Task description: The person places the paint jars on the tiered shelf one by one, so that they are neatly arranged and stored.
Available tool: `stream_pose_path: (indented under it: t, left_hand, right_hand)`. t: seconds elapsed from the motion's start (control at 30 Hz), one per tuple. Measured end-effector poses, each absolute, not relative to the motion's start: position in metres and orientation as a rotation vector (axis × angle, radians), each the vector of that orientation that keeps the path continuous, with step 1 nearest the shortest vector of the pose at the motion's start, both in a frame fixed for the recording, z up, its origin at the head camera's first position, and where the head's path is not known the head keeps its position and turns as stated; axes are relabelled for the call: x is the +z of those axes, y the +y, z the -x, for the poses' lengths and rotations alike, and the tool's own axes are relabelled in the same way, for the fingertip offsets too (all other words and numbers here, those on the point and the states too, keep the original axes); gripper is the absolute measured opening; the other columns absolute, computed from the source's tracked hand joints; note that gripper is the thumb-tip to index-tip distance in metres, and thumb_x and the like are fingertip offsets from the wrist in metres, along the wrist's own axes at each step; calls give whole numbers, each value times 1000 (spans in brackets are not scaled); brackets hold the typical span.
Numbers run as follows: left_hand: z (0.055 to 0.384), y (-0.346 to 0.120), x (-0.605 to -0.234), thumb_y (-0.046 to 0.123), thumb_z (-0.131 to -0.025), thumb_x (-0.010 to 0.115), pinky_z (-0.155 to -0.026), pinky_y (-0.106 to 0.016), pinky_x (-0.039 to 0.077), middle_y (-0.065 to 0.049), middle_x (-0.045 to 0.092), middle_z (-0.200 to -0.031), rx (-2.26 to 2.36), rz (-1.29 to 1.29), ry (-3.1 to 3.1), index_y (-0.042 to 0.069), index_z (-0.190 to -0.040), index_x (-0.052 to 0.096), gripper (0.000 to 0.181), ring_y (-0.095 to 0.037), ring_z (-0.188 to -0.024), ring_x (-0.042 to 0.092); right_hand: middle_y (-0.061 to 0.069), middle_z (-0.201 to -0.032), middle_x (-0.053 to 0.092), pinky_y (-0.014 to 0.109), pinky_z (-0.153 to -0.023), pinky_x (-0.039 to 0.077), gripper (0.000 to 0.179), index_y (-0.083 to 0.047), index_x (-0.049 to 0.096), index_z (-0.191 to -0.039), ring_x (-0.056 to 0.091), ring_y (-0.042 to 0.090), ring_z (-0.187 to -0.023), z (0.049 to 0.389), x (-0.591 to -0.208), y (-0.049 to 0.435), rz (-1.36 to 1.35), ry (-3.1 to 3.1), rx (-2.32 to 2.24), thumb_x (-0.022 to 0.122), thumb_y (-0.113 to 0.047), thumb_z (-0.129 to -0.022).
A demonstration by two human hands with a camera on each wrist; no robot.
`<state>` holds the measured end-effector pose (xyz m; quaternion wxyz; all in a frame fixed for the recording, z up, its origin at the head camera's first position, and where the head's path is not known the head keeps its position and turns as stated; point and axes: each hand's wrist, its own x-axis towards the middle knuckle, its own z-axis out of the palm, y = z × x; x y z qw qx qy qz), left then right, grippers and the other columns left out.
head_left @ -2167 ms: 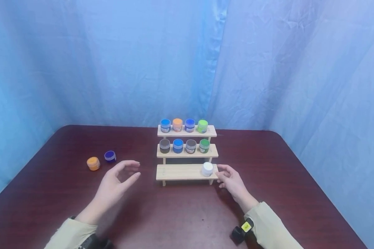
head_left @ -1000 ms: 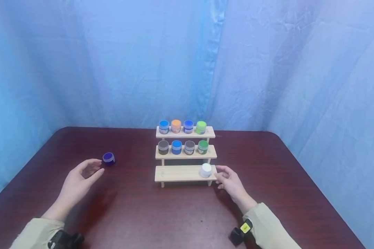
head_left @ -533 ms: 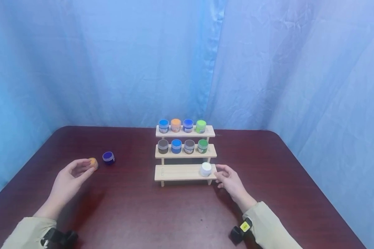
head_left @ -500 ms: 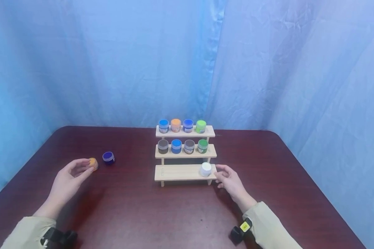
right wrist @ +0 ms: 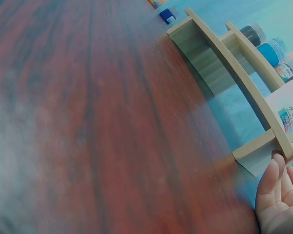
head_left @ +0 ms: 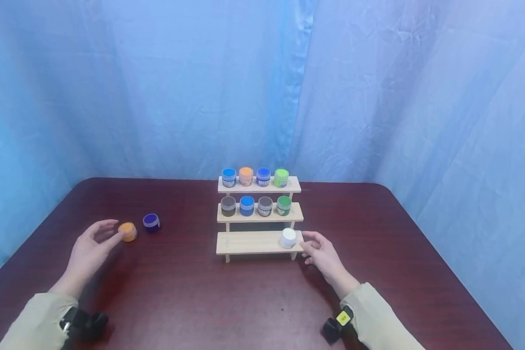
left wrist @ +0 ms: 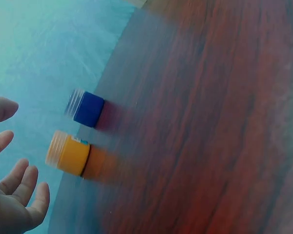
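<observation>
My left hand (head_left: 91, 248) is at the left side of an orange paint jar (head_left: 128, 232), fingers spread and loosely bent. In the left wrist view, its fingertips (left wrist: 10, 141) are apart from that jar. A dark blue paint jar (head_left: 151, 222) stands just right of the orange one on the table. At the right end of the lowest step of a three-tier wooden stand (head_left: 249, 242), my right hand (head_left: 327, 257) pinches the board's edge between thumb and fingers. Close to those fingers, a white paint jar (head_left: 288, 237) sits on the same step.
Several paint jars line the upper steps, among them a lime green jar (head_left: 281, 178) on top and a dark green jar (head_left: 284, 205) in the middle. The dark red table (head_left: 253, 301) ends at a blue curtain (head_left: 201, 97) behind.
My left hand has moved left past the dark blue jar, covering the orange jar on the way, and is now at its left side. My right hand keeps its place on the stand.
</observation>
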<state>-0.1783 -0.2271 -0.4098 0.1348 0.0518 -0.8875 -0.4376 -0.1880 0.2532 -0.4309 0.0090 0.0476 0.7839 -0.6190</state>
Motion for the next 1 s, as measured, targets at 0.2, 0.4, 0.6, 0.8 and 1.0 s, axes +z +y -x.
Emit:
stream_pose_path:
  t: [0.2,0.4,0.6,0.8,1.0]
  left_hand:
    - [186,-231,-414,40,-90,56,-76,-12,48,-32,42,-134,-1290,-154,-2645,0,-136,38,64,-47,-121,43]
    - [189,-232,-420,44,-91,53,-97,-60,39,-35,34,-138,-1304,-187,-2718,0,-140,31,69,-51,-125,36]
    - [194,-233,-424,41,-92,52,-94,-57,42,-33,38,-136,-1263,-130,-2719,-1,-137,36,64,-51,-123,39]
    - [200,-233,-425,43,-91,52,-94,-55,44,-31,40,-135,-1269,-132,-2712,-1,-136,39,64,-49,-122,41]
    - [205,-234,-425,39,-92,54,-93,-55,45,-31,43,-133,-1224,-83,-2735,-2,-134,41,61,-49,-119,44]
  right_hand:
    - [-4,-76,59,20,-53,47,38,1,48,-127,52,11,-67,188,-432,253,-149,2439,-1947,53,-2,-90]
    - [-3,-75,59,20,-53,47,37,2,49,-126,52,12,-67,186,-434,250,-132,2447,-1921,53,-3,-89]
    - [-2,-76,60,21,-53,47,37,2,49,-125,52,12,-67,186,-433,250,-137,2455,-1924,53,-2,-89]
    - [-3,-76,60,21,-53,47,38,2,48,-126,52,11,-66,187,-432,252,-144,2449,-1943,53,-2,-89]
    - [-4,-75,59,21,-54,48,38,2,48,-127,53,12,-67,188,-432,254,-133,2450,-1939,54,-4,-89]
